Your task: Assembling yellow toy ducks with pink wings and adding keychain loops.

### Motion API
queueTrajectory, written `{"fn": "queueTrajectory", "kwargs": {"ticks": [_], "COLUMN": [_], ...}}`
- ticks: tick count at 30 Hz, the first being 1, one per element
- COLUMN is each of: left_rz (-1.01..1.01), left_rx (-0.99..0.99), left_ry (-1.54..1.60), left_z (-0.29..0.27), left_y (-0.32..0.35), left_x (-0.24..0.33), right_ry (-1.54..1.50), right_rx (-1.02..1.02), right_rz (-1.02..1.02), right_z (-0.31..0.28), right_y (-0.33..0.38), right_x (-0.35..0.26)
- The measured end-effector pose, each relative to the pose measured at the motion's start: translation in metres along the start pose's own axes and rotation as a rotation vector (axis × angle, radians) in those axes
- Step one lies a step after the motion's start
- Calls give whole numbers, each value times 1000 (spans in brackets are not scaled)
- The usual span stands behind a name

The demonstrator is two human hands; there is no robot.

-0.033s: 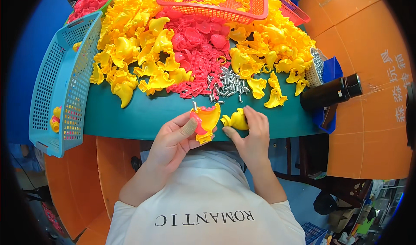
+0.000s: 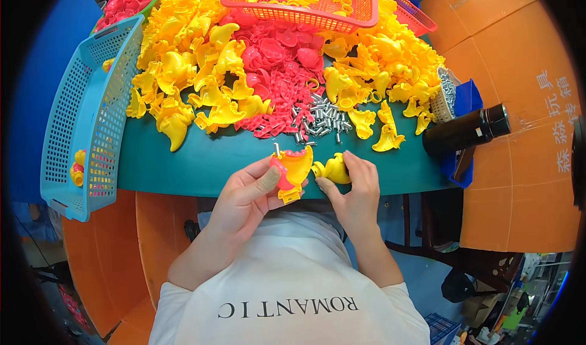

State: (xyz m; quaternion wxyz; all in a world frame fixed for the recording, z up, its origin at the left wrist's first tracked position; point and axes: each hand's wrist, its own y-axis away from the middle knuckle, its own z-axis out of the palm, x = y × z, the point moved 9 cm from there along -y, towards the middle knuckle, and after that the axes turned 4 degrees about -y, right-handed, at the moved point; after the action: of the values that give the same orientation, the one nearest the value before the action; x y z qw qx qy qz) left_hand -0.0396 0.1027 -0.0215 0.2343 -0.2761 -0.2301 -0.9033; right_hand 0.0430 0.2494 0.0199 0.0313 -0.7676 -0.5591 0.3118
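My left hand (image 2: 245, 194) is closed on a hollow yellow plastic shell half (image 2: 300, 167), its open side facing up. Red plastic pieces (image 2: 282, 177) sit along the shell's left side, next to my thumb. A small silver metal cylinder (image 2: 277, 149) stands at its upper left corner. Just to the right, my right hand (image 2: 359, 194) pinches a second yellow plastic shell piece (image 2: 337, 169), rounded side up with a narrow neck toward the left. The two pieces are close together but apart, above the near edge of the green table (image 2: 177, 177).
Beyond my hands lie loose metal cylinders (image 2: 326, 118), red plastic parts (image 2: 274, 86) and heaps of yellow shells (image 2: 177, 70). A blue basket (image 2: 76, 116) stands left, a red basket (image 2: 305, 14) with yellow rings at the back. A black bottle (image 2: 467, 130) lies at the right.
My left hand and the shell half in it have shifted very slightly to the right. The right hand has hardly moved.
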Motion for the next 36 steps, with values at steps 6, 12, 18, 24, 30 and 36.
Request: {"fn": "queueTrajectory", "kwargs": {"ticks": [6, 12, 18, 24, 30, 36], "left_rz": [52, 141, 99, -14, 18, 83], "left_rx": [32, 99, 64, 5, -56, -61], "left_ry": [-114, -190, -139, -68, -144, -36], "left_z": [0, -9, -8, 5, 22, 28], "left_y": [0, 4, 4, 9, 16, 18], "left_x": [1, 7, 6, 4, 9, 17], "right_ry": [29, -4, -270, -1105, -1141, -1025], "right_rx": [-44, -121, -213, -60, 64, 28], "right_rz": [58, 107, 0, 300, -247, -374], "right_z": [-4, 11, 4, -5, -31, -35], "right_y": [-5, -6, -7, -2, -10, -12], "right_x": [-11, 10, 18, 33, -31, -46]}}
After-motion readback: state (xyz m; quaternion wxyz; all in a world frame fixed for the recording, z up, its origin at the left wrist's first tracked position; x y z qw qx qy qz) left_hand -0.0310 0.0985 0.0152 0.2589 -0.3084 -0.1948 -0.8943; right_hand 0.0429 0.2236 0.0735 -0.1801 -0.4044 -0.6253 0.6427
